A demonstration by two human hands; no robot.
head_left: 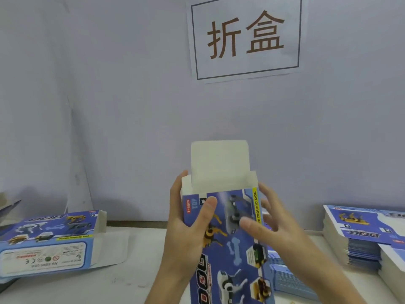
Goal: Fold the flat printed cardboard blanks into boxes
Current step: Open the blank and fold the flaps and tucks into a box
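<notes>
Left hand (188, 224) holds box (228, 238) (bottom cut off); right hand (267, 227) hides its edge.

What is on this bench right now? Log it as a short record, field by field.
in hand: box, opened into a tube, top flap standing up
left hand: grips box's left side, thumb on printed face
right hand: fingers spread at box's right edge
left of bench: folded box lying on its side, end open
right of bench: stack of flat blanks
wall: paper sign
</notes>
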